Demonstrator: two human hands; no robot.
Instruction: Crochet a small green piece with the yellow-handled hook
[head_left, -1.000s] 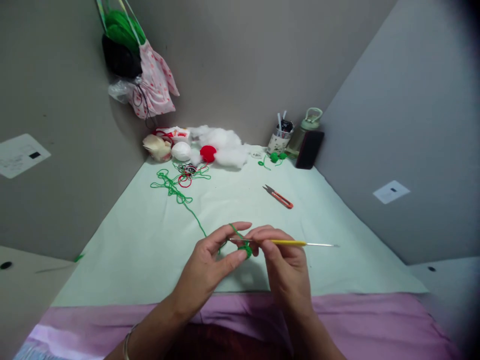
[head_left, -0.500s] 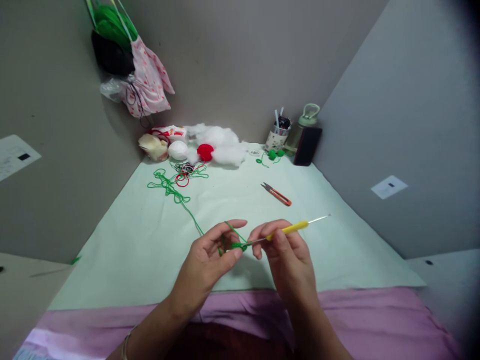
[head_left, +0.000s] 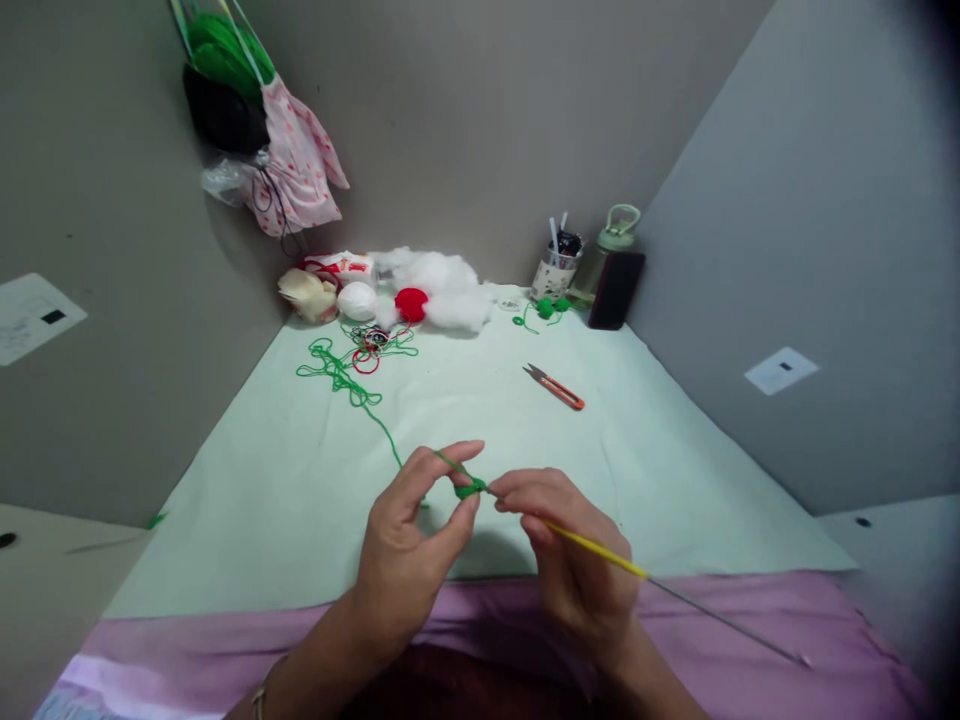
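My left hand pinches a small green crochet piece between thumb and fingers, with the green yarn strand running over my raised index finger toward the far left of the table. My right hand grips a yellow-handled crochet hook; its tip is at the green piece and its long metal tail points down to the lower right. Both hands hover over the near edge of the pale green table cover.
Orange thread snips lie mid-table. At the back stand white stuffing, a red ball, a white ball, a cup of pens, a bottle and a dark phone. A bag hangs on the wall. Pink cloth covers my lap.
My right hand has swung the hook's tail from pointing up-right to pointing down toward the lower right. The left hand keeps its pinch on the green piece, shifted slightly.
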